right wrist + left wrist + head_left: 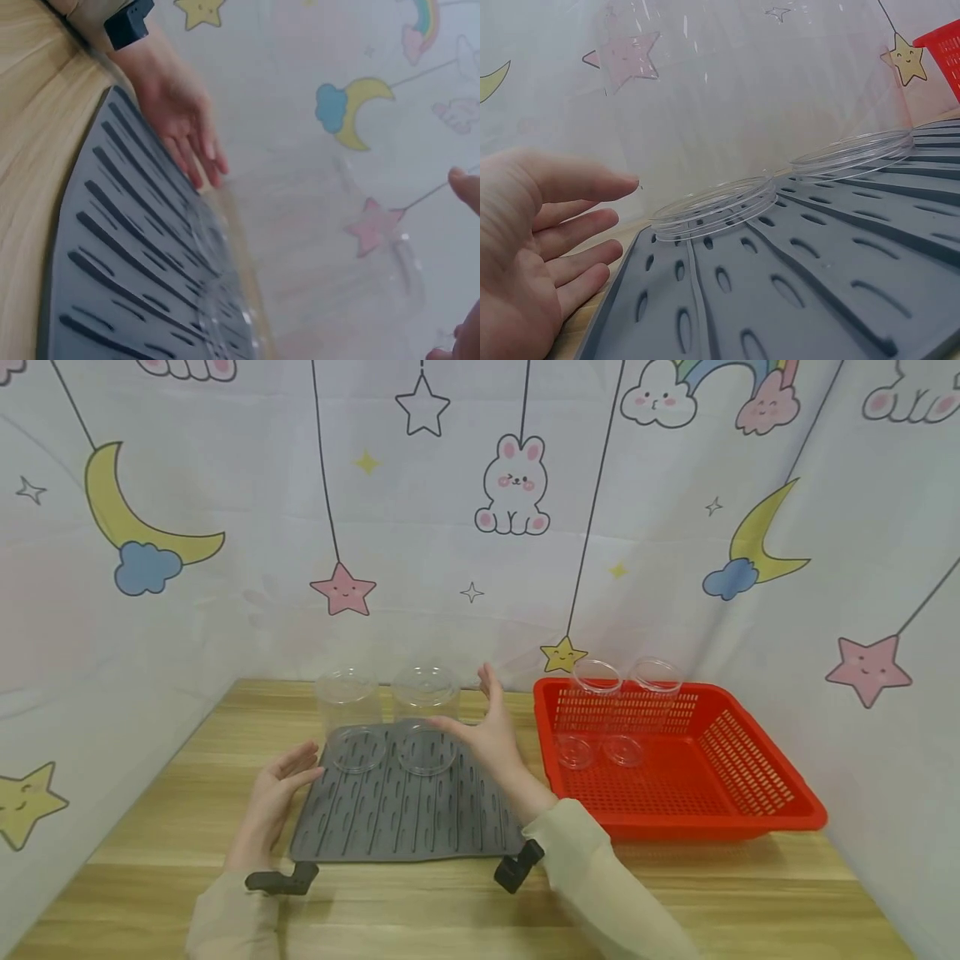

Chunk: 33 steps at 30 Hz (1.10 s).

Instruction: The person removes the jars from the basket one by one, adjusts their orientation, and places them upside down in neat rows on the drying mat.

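on the table (405,910), beside a red basket (712,822), empty, spread hands (273,797) (495,739) flank clear cups (352,718) (426,718) on a mat (412,831).

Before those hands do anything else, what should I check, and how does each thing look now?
1. Left container and right container standing on the grey mat: ok.
2. Gap between the two containers: ok.
3. Left hand open, beside the left container: ok.
4. Right hand open, gripping nothing: ok.
5. Right thumb clear of the right container: cannot tell; they overlap in the head view.
6. Two slim clear cups standing in the red basket: ok.
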### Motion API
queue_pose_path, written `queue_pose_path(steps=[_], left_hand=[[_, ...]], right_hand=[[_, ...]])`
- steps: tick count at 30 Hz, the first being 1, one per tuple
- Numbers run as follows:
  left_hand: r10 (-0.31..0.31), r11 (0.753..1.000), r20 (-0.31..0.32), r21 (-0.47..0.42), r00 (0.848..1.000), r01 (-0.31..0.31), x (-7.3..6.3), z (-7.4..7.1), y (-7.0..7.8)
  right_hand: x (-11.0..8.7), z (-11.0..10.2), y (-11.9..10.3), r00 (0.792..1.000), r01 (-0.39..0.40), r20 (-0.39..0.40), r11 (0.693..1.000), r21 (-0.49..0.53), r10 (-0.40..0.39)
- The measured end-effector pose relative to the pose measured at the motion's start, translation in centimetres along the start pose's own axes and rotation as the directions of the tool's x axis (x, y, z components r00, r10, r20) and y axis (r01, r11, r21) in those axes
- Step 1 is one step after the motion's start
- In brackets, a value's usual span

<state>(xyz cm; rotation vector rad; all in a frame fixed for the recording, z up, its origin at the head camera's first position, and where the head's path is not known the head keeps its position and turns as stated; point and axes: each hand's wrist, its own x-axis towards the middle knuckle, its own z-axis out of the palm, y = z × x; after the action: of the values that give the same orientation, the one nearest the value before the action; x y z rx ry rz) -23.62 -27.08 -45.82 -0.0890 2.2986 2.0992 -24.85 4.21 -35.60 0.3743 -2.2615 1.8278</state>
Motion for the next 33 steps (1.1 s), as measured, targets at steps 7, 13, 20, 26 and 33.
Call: queue_pose_path(steps=[7,13,20,26,33], left_hand=[[0.002,1.000,0.006,-0.001,1.000,-0.002,0.1,0.1,-0.1],[-0.001,1.000,-0.004,0.010,1.000,0.001,0.1,0.2,-0.1],[-0.002,0.999,-0.018,0.042,1.000,0.003,0.1,0.1,-0.2],[0.000,0.999,-0.015,0.039,1.000,0.001,0.0,0.0,-0.2],[-0.008,1.000,-0.008,0.021,1.000,0.008,-0.1,0.3,0.0]], right_hand=[[-1.2,-3.5,-1.9,0.991,0.132,0.004,0.990,-0.039,-0.132],[-1.9,-7.0,-2.9,0.982,0.184,-0.028,0.979,-0.083,-0.187],[-1.3,-12.1,-3.1,0.985,0.124,-0.107,0.986,-0.114,-0.136],[-0.5,-16.4,-2.9,0.974,0.031,-0.225,0.998,-0.051,-0.041],[0.2,-21.0,-2.0,0.935,0.002,-0.353,1.000,-0.025,-0.011]])
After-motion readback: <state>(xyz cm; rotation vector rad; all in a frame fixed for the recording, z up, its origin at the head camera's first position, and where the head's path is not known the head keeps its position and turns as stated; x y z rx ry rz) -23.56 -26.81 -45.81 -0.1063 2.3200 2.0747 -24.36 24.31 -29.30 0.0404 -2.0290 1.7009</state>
